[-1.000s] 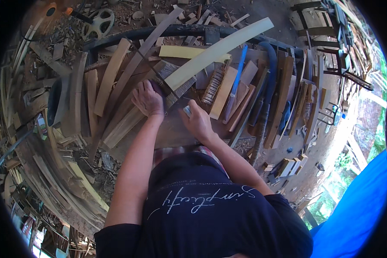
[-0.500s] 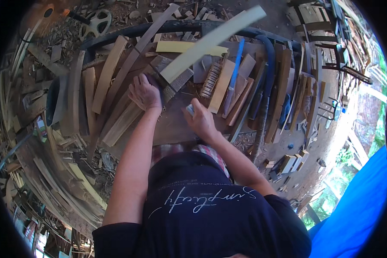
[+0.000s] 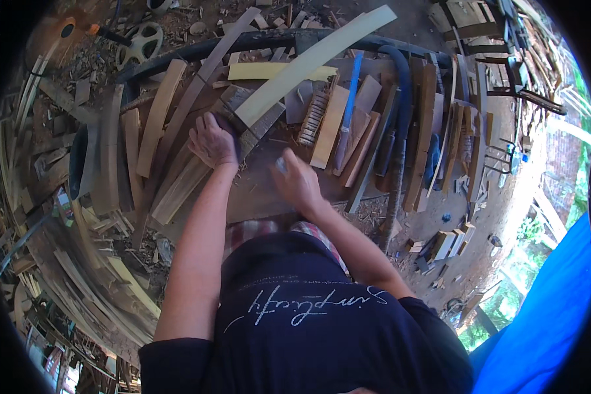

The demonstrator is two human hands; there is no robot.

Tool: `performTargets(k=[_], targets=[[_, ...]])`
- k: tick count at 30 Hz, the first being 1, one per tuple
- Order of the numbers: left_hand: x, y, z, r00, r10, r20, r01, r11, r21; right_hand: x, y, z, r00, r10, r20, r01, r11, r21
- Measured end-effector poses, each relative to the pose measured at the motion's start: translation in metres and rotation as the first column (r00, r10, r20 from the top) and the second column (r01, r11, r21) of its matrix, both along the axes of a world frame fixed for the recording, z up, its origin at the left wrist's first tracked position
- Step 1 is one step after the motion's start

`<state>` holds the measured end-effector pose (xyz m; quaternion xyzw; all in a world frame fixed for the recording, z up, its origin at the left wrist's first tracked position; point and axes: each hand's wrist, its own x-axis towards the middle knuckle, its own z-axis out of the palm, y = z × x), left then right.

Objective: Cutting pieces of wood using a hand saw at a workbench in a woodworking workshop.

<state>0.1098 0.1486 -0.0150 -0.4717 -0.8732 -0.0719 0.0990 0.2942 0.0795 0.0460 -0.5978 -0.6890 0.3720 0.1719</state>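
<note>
From my remote seat, I see the left hand point(image 3: 213, 140) against a dark object point(image 3: 228, 123) (grasping or not, I cannot tell); nearer right, the right hand point(image 3: 298, 181) grips something pale blue point(image 3: 281, 164).

The strip point(image 3: 315, 69) looks like pale wood, smooth and matt; the block point(image 3: 264, 125) beneath it is greyer wood with a rough face. The bench point(image 3: 256, 189) seems a dull, worn board. Shirt point(image 3: 335, 328) and shorts point(image 3: 251, 229) are matt cloth. The tarp point(image 3: 538, 315) looks like smooth plastic. The wheel point(image 3: 140, 46) is dull, metal or plastic unclear
</note>
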Motion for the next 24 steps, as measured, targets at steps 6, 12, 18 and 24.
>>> performTargets(k=[6,12,18,24], targets=[[0.006,0.005,0.02,0.995,-0.04,0.086,0.047,0.996,-0.082,0.049,-0.053,0.022,0.996,-0.084,-0.014,0.081,0.988,-0.135],[-0.001,0.002,0.004,0.999,-0.049,0.014,0.049,0.999,-0.017,-0.014,0.025,-0.003,1.0,0.006,0.015,-0.006,1.0,0.019],[0.003,-0.002,0.017,0.98,-0.085,0.178,0.104,0.989,-0.102,0.033,-0.057,0.028,0.991,-0.127,-0.042,0.115,0.97,-0.213],[0.004,0.001,0.011,0.988,-0.132,0.077,0.137,0.989,-0.063,-0.031,0.027,0.005,0.992,-0.114,-0.046,0.111,0.992,-0.066]])
